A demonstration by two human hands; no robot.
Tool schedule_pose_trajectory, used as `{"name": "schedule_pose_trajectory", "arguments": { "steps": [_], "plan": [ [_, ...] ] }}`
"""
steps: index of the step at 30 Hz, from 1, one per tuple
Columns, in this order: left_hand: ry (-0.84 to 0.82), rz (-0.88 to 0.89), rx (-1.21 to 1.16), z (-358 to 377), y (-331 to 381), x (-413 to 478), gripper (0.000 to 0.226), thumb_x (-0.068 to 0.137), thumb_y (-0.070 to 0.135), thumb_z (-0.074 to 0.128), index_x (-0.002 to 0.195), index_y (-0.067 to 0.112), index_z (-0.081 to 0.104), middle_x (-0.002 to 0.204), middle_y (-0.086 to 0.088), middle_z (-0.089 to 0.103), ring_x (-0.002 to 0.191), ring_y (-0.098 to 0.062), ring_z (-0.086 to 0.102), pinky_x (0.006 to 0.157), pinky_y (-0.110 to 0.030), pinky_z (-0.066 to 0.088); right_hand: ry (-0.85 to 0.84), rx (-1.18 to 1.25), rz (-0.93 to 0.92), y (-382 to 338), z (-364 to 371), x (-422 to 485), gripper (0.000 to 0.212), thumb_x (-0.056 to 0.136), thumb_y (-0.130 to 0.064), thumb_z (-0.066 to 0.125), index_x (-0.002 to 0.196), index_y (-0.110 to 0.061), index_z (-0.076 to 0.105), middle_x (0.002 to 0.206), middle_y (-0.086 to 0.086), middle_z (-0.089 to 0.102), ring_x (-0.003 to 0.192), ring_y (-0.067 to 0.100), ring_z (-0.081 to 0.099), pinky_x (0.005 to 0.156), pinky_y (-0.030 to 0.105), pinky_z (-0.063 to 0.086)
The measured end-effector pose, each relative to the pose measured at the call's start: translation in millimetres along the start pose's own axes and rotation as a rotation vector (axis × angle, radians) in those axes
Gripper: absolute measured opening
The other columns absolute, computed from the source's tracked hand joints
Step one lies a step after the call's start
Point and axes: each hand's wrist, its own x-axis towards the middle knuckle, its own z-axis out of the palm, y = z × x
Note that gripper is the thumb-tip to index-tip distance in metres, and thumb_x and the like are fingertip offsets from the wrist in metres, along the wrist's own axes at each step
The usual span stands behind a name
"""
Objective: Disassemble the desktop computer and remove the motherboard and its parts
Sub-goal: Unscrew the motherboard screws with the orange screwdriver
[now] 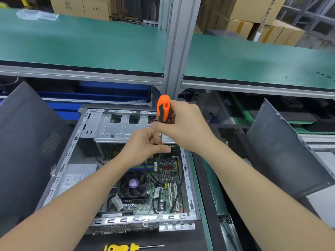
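Observation:
An open desktop case (63, 160) lies flat on the bench. Its green motherboard (163, 196) shows a black CPU fan (133, 185), a power supply (72, 178) to the left and a metal drive cage (123, 127) at the far end. My right hand (184, 127) grips the orange and black screwdriver (163, 107) upright over the board's far right corner. My left hand (145, 147) pinches the screwdriver's thin shaft lower down. The tip is hidden behind my left hand's fingers.
A dark side panel (27, 142) leans at the left and a grey panel (282, 151) leans at the right. A yellow screwdriver (126, 247) lies at the near bench edge. A green shelf (81, 42) on an aluminium post (177, 51) overhangs the bench. Cardboard boxes (253, 15) stand behind.

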Motion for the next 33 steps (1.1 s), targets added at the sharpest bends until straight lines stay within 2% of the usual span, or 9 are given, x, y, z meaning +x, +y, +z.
{"name": "schedule_pose_trajectory", "arguments": {
  "steps": [4,10,16,18,20,24,27,30,33],
  "plan": [
    [-0.135,0.003,0.044,-9,-7,-6,0.039,0.076,0.04,0.089,0.097,0.035,0.057,0.05,0.008,0.031,0.048,-0.011,0.028,0.048,-0.02,0.02,0.035,-0.008,-0.014,4,-2,-4,0.028,0.09,-0.034,0.071,0.081,-0.011,0.057,0.071,0.004,0.062,0.069,0.021,0.056,0.063,0.029,0.043],
    [-0.24,-0.069,0.211,-17,-24,-15,0.032,0.086,0.013,0.077,0.099,0.038,0.062,0.049,0.008,0.036,0.046,-0.011,0.033,0.056,-0.029,0.03,0.114,-0.013,-0.01,5,-28,-2,0.026,0.09,-0.03,0.07,0.079,-0.009,0.059,0.071,0.008,0.064,0.07,0.022,0.055,0.067,0.028,0.042],
    [-0.266,-0.025,0.414,-4,-31,-23,0.022,0.084,0.043,0.081,0.106,0.039,0.074,0.051,0.008,0.042,0.047,-0.001,0.048,0.049,-0.012,0.035,0.195,0.0,-0.003,-1,-52,-1,0.026,0.088,-0.029,0.068,0.075,-0.009,0.057,0.065,0.009,0.066,0.067,0.023,0.061,0.067,0.033,0.046],
    [-0.265,-0.041,0.469,4,-33,-27,0.035,0.081,0.053,0.082,0.113,0.041,0.075,0.051,0.009,0.046,0.054,0.01,0.054,0.051,-0.013,0.037,0.223,0.022,-0.01,-5,-58,-1,0.026,0.087,-0.028,0.07,0.077,-0.007,0.059,0.067,0.01,0.066,0.067,0.024,0.059,0.065,0.032,0.045],
    [-0.254,-0.075,0.469,11,-35,-29,0.042,0.078,0.056,0.084,0.117,0.042,0.076,0.055,0.016,0.057,0.061,0.019,0.056,0.058,-0.026,0.048,0.231,0.03,-0.017,-7,-62,0,0.026,0.087,-0.027,0.07,0.079,-0.004,0.06,0.068,0.011,0.067,0.069,0.027,0.062,0.069,0.037,0.049],
    [-0.169,-0.104,0.402,20,-38,-29,0.034,0.075,0.055,0.086,0.106,0.043,0.08,0.078,0.031,0.049,0.084,0.024,0.037,0.08,-0.031,0.057,0.24,0.038,-0.018,-10,-66,-2,0.028,0.088,-0.027,0.07,0.081,-0.003,0.059,0.069,0.013,0.068,0.069,0.03,0.065,0.069,0.039,0.052],
    [-0.142,-0.085,0.381,19,-37,-27,0.021,0.078,0.053,0.084,0.095,0.041,0.082,0.067,0.047,0.056,0.081,0.024,0.053,0.055,-0.015,0.05,0.247,0.035,-0.013,-10,-66,-4,0.026,0.088,-0.027,0.07,0.081,-0.003,0.06,0.068,0.012,0.068,0.069,0.03,0.066,0.069,0.039,0.053],
    [-0.173,-0.065,0.401,18,-38,-29,0.01,0.082,0.052,0.082,0.083,0.042,0.078,0.053,0.039,0.055,0.053,0.014,0.053,0.047,-0.008,0.035,0.245,0.042,-0.007,-9,-67,-6,0.025,0.087,-0.025,0.07,0.082,-0.003,0.061,0.069,0.012,0.069,0.069,0.029,0.067,0.069,0.039,0.053],
    [-0.186,-0.074,0.475,16,-41,-29,0.016,0.094,0.043,0.071,0.08,0.038,0.068,0.047,0.013,0.052,0.046,-0.002,0.047,0.05,-0.022,0.035,0.272,0.028,-0.006,-6,-69,-7,0.022,0.086,-0.025,0.069,0.079,-0.006,0.06,0.067,0.01,0.068,0.067,0.025,0.064,0.067,0.036,0.049]
  ]
}}
